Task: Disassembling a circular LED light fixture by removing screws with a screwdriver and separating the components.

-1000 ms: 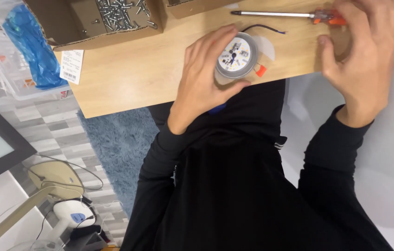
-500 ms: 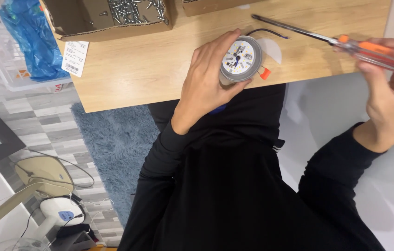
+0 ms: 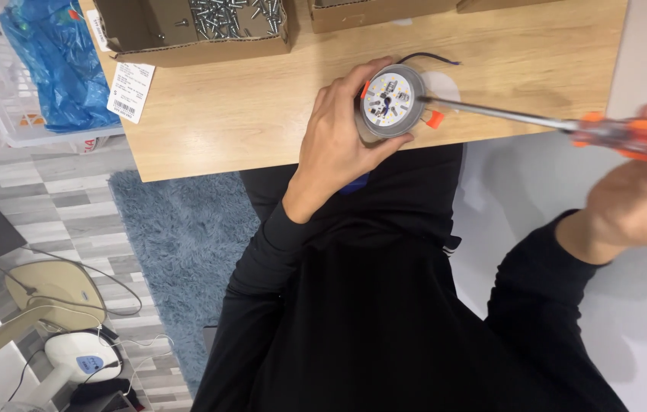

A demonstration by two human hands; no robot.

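At the desk edge, left hand (image 3: 338, 141) grips lamp housing (image 3: 390, 103) — right hand (image 3: 643, 198) grips screwdriver (image 3: 537, 122), tip pointing left into it.

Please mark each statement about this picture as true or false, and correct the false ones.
1. The left hand holds a round grey lamp housing at the edge of the wooden table. True.
2. The right hand holds a hammer. False: it holds a screwdriver with an orange handle.
3. The screwdriver tip is at the housing's white circuit board. True.
4. The cardboard box behind holds fruit. False: it holds metal screws.
5. The blue rug lies on the table. False: it lies on the floor.
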